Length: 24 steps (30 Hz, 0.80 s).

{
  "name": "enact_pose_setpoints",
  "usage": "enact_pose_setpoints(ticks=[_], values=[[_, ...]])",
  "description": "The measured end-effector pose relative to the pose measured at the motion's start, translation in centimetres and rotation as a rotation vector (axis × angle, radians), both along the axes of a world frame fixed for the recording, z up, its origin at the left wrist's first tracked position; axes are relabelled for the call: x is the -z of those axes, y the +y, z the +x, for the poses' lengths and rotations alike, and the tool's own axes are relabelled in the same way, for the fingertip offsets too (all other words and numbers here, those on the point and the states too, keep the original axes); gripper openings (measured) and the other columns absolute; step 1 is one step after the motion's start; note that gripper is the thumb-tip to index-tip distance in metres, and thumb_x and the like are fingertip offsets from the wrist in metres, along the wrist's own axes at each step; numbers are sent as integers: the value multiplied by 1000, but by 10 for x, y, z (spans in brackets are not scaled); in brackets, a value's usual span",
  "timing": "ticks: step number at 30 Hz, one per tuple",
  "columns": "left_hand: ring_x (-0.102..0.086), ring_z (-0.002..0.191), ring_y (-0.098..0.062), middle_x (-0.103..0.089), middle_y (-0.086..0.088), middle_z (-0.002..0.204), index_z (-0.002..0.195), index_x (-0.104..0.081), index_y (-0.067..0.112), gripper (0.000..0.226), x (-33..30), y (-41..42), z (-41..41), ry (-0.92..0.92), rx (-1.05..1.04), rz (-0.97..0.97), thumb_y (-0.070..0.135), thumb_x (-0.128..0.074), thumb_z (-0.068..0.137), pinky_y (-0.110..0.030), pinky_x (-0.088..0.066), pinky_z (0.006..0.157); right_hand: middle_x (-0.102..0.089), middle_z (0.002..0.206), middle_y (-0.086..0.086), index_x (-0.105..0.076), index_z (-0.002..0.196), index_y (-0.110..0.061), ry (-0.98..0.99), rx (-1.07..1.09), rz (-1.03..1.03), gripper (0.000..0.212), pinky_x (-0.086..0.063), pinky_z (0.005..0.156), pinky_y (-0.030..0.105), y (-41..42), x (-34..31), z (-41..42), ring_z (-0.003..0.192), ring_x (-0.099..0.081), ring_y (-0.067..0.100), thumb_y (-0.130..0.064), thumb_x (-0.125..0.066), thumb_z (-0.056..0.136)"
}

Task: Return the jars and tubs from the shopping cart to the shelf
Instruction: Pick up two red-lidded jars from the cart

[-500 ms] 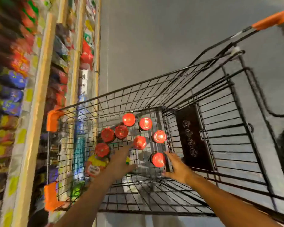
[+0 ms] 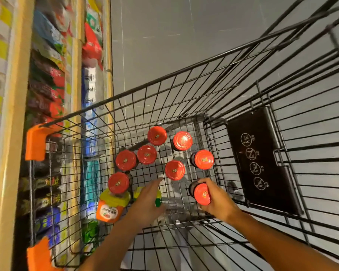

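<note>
Right hand (image 2: 216, 200) now grips a red-lidded jar (image 2: 202, 193); left hand (image 2: 147, 200), fingers straight, half hides a tub (image 2: 158, 198).

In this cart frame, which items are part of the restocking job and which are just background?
Job:
- red-lidded jars standing in the shopping cart
- orange tub with yellow lid
- right hand gripping the near jar
- left hand reaching in, over a yellow-green item I can't identify
- shelf

Background:
- black child-seat sign
- grey floor

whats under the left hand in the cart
The left hand hovers over a tub with a yellow-green lid; only its edges show. The tub's body and label are covered. An orange tub sits beside it.
</note>
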<state>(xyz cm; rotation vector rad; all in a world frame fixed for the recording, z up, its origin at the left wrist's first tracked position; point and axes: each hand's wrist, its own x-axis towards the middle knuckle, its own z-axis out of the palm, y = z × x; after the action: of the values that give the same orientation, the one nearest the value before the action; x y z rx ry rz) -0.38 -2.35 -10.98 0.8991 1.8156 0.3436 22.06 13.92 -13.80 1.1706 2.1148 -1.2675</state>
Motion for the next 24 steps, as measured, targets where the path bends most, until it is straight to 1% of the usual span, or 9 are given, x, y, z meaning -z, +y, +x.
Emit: enact_pose_setpoints(ticks=[3, 6, 9, 12, 15, 17, 19, 22, 24], values=[[-20, 151, -19, -17, 4, 164, 158, -11, 28, 96, 8, 6, -4, -2, -19, -3, 29, -75, 87, -41, -27, 121, -62, 123, -14, -39, 129, -42, 27, -24, 9, 80, -55, 94, 28, 2, 0, 3, 109, -63, 6, -27, -90, 69], [-12, 154, -18, -10, 4, 166, 159, -7, 28, 100, 13, 13, -5, -31, -69, 9, 28, -75, 86, -44, -26, 122, -62, 123, -16, -40, 131, -43, 44, -13, 19, 83, -55, 94, 26, 3, -10, 5, 109, -63, 4, -30, -91, 65], [-11, 153, -15, -9, 6, 166, 159, -7, 26, 103, 14, 25, -7, -37, -150, 18, 22, -77, 85, -37, -19, 124, -63, 121, -18, -41, 132, -47, 78, 44, 18, 86, -56, 92, 26, 5, -24, 9, 109, -64, 4, -31, -90, 63], [-14, 151, -10, -13, 17, 159, 157, -7, 32, 104, 13, 37, -6, -34, -194, 41, 12, -78, 84, -26, -18, 120, -59, 114, -22, -41, 130, -45, 96, 65, 39, 84, -55, 89, 20, 5, -40, 8, 105, -64, 4, -23, -90, 66], [-16, 147, -5, -18, 16, 157, 157, -14, 31, 104, 21, 45, -6, -49, -211, 90, 9, -80, 80, -24, -20, 118, -63, 112, -21, -46, 126, -44, 122, 113, 46, 78, -57, 88, 25, 6, -48, 5, 102, -66, 5, -22, -89, 64], [-23, 144, -4, -25, 15, 156, 156, -20, 31, 104, 29, 49, -7, -46, -240, 121, 10, -84, 77, -29, -27, 118, -66, 111, -19, -48, 125, -45, 134, 142, 40, 77, -58, 85, 27, 7, -48, 2, 100, -67, 4, -21, -89, 64], [-34, 140, -6, -38, 11, 151, 153, -30, 29, 101, 36, 54, -4, -19, -245, 153, 13, -88, 72, -30, -34, 116, -66, 109, -18, -48, 123, -46, 149, 164, 39, 76, -58, 84, 25, 9, -48, 0, 99, -67, 3, -18, -90, 65], [-52, 122, -7, -56, 13, 130, 136, -45, 37, 83, 41, 63, 3, 15, -274, 214, 13, -90, 69, -18, -43, 102, -65, 109, -20, -47, 123, -48, 165, 155, 47, 77, -58, 85, 25, 12, -51, -6, 99, -66, 2, -22, -90, 65], [-59, 115, -15, -63, 6, 123, 129, -53, 28, 73, 42, 67, 5, 38, -297, 266, 13, -90, 68, -23, -47, 98, -65, 108, -19, -47, 122, -48, 178, 147, 49, 75, -58, 84, 28, 14, -53, -7, 98, -66, 4, -27, -89, 64]])
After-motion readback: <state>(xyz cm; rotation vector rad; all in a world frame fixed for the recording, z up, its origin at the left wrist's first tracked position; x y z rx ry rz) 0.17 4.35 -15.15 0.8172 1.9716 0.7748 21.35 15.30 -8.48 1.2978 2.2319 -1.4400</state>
